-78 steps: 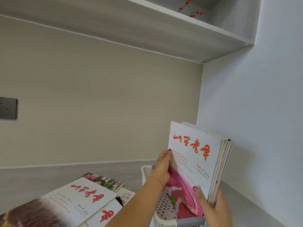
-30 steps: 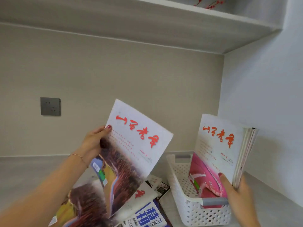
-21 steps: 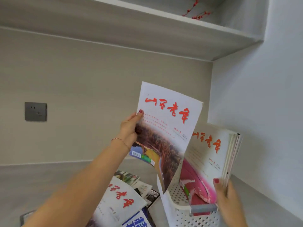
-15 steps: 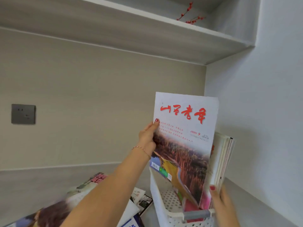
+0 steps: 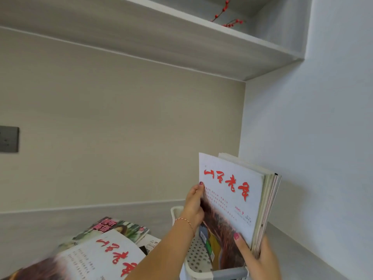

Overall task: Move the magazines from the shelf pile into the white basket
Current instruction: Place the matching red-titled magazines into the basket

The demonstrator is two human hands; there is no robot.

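A white perforated basket (image 5: 193, 257) stands at the lower right on the grey shelf surface. Several magazines stand upright in it as a bundle (image 5: 268, 203). The front one (image 5: 232, 201) has a white cover with red lettering and a reddish landscape photo. My left hand (image 5: 194, 205) grips that front magazine's left edge. My right hand (image 5: 256, 257) clasps the bundle's lower right corner, thumb on the front cover. To the left lies the pile of magazines (image 5: 105, 251), topped by another white cover with red lettering.
A white side wall (image 5: 312, 158) rises close to the right of the basket. An upper shelf (image 5: 181, 43) overhangs, with a red berry twig (image 5: 224, 15) on it. A grey wall socket (image 5: 9, 139) sits at the far left on the beige back wall.
My left hand lifted a magazine off the pile, carried it right and lowered it against the front of the bundle in the basket. My right hand stayed on the bundle.
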